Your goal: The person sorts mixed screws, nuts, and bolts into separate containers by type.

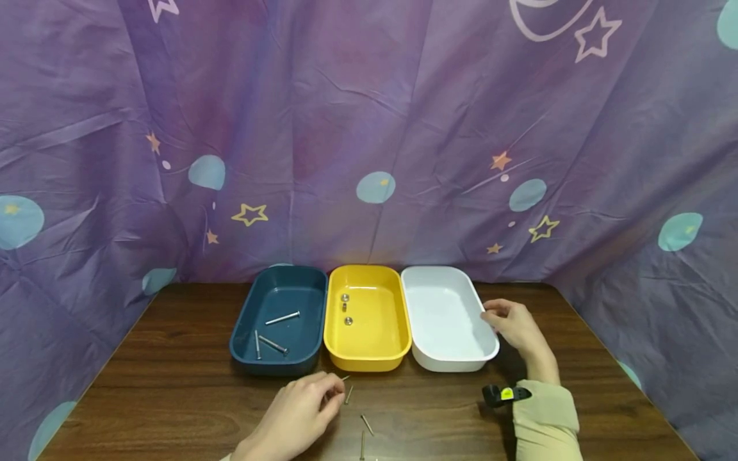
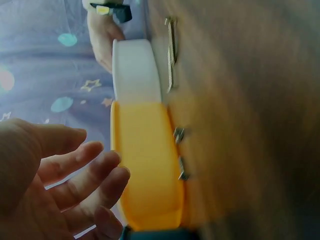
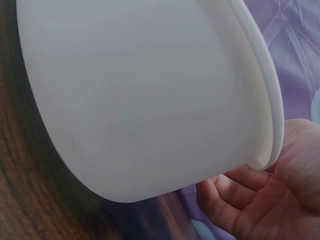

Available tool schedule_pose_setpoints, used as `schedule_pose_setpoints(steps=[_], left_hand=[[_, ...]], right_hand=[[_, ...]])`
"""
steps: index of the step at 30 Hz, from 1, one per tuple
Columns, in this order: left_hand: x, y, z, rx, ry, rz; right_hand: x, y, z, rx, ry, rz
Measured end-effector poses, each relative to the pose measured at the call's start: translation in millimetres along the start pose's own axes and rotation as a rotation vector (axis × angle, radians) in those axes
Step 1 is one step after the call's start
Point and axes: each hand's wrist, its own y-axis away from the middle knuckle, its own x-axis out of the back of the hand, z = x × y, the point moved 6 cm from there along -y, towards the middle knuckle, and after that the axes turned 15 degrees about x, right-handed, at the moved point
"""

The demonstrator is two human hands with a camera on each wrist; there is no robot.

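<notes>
A purple cloth (image 1: 369,128) printed with stars and pale blue spots hangs behind and to both sides of me, closing in the dark wooden table (image 1: 173,384) I am working at. Three trays stand side by side at the back of the table, edges touching: a dark blue tray (image 1: 248,320) on my left with three long screws (image 1: 282,318) lying in it, a yellow tray (image 1: 369,362) in the middle with a few small nuts (image 1: 345,298) near its far left part, and a white tray (image 1: 455,362) on my right.

My right hand (image 1: 516,325) rests against the right rim of the white tray, thumb at the edge and fingers loosely curled beneath the lip; the wrist view shows my fingertips (image 3: 225,192) under the rim, touching it lightly rather than clamping it. A small black device with a yellow patch (image 1: 505,394) sits on that wrist above a beige sleeve (image 1: 544,416).

My left hand (image 1: 300,413) lies low on the table just in front of the yellow tray, fingers relaxed and slightly bent, holding nothing that I can make out. Its fingertips are just beside a small loose screw (image 1: 348,394); two more screws (image 1: 366,424) lie on the wood a little nearer to me.
</notes>
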Motion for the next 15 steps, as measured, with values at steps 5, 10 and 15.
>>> schedule_pose_setpoints(steps=[5, 10, 15], left_hand=[[-18.6, 6.1, -1.6, 0.018, 0.019, -0.134], [-31.5, 8.0, 0.4, 0.065, -0.026, -0.23], [-44.7, 8.0, 2.1, 0.16, -0.061, -0.344]], right_hand=[[-0.4, 0.6, 0.1, -0.011, -0.002, -0.009], [1.1, 0.0, -2.5, 0.008, -0.013, 0.004], [1.2, 0.4, -1.9, 0.005, -0.017, 0.004]])
